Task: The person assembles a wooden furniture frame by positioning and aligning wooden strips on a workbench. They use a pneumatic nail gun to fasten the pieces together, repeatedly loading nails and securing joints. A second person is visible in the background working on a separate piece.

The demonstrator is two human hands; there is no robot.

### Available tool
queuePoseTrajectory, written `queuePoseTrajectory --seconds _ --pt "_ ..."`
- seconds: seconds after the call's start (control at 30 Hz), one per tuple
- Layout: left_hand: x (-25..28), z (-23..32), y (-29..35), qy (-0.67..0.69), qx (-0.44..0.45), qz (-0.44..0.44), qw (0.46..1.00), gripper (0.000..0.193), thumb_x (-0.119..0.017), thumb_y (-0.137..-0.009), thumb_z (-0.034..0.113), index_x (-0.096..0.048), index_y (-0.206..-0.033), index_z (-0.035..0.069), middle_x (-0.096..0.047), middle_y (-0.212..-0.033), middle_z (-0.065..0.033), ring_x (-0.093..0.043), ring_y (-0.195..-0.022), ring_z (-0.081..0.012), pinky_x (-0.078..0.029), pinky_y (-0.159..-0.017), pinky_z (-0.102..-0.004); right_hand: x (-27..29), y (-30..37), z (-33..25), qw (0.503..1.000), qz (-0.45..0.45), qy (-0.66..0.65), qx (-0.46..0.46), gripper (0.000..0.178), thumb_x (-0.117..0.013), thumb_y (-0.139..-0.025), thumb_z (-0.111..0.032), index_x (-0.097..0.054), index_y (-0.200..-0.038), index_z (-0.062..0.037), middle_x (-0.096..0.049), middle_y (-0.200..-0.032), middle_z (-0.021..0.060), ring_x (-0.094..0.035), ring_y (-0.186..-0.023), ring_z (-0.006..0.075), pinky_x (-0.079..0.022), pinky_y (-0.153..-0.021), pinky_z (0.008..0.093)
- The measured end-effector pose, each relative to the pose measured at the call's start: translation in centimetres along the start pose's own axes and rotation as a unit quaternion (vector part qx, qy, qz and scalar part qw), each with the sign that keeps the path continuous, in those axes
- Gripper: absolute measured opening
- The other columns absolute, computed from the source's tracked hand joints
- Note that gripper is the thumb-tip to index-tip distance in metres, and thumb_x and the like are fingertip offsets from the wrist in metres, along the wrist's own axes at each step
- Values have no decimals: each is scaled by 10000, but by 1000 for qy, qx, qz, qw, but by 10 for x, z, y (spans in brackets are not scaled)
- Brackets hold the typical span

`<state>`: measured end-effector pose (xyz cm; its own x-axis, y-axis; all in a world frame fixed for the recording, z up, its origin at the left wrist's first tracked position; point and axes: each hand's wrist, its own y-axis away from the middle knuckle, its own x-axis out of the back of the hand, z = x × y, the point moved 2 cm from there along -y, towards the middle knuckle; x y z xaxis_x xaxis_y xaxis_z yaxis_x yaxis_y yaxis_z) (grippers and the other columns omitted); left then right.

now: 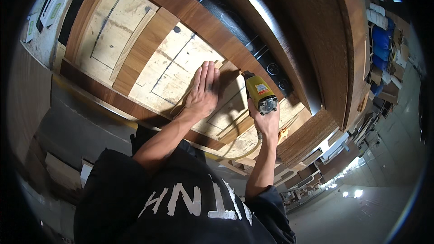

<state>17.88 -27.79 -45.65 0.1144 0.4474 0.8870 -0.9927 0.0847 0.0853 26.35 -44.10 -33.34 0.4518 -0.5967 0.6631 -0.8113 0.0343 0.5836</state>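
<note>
The flat left hand (203, 95) steadies the brown wooden slat (228, 77) beneath. The right hand (265, 119) grips a yellow-black nailer (261, 91), ideally square.

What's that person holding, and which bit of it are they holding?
A yellow nail gun, in the right grip, seemingly by its handle. The left grip lies flat on the woodwork and seems to grasp nothing.

Left of the left hand's fingers (210, 74), a smooth, satiny, grained wood slat (145, 52) crosses rough-looking matt plywood (174, 54), while beyond them runs a glossy black strip (226, 18), right of them a smooth-cased nailer (260, 91) with metallic cap (268, 105), and nearer the body a matt cloth shirt (181, 167).
</note>
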Motion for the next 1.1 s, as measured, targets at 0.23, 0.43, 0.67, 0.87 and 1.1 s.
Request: queuePoseTrajectory --seconds 0.23,0.43,0.67,0.87,1.1 --pt "-3 0 1 -64 -18 -34 997 573 -441 -954 165 -420 -1428 -156 -342 -1543 -375 -286 -1484 -500 -175 -1262 -541 -11 -11 15 998 -57 15 1 368 -795 -765 -159 -676 -1058 29 -745 -900 223 -747 -836 345 -587 -783 398" --pt "0 0 1 -49 -8 -47 998 573 -424 -960 147 -395 -1444 -159 -316 -1553 -381 -266 -1491 -503 -156 -1267 -541 -13 -13 7 998 -60 30 -14 398 -792 -759 -152 -677 -1094 28 -750 -914 214 -744 -835 348 -585 -795 396" --pt "-4 0 3 -38 -6 -45 998 571 -407 -964 143 -388 -1448 -159 -303 -1557 -384 -262 -1492 -500 -158 -1267 -539 -11 -16 7 998 -67 14 -3 407 -785 -752 -151 -685 -1100 34 -752 -916 217 -748 -842 344 -588 -787 393" --pt "-8 0 4 -51 -5 -41 998 581 -410 -959 160 -400 -1446 -156 -338 -1552 -361 -285 -1493 -472 -152 -1268 -533 -10 -16 0 996 -70 52 -23 403 -790 -750 -154 -688 -1086 44 -746 -886 227 -749 -831 351 -591 -774 398" --pt "1 0 1 -35 -5 -42 998 602 -464 -951 194 -419 -1432 -165 -345 -1545 -365 -295 -1483 -477 -180 -1257 -538 -16 -20 -11 998 -60 30 -7 401 -780 -758 -144 -694 -1104 42 -749 -906 227 -750 -850 353 -586 -785 396"
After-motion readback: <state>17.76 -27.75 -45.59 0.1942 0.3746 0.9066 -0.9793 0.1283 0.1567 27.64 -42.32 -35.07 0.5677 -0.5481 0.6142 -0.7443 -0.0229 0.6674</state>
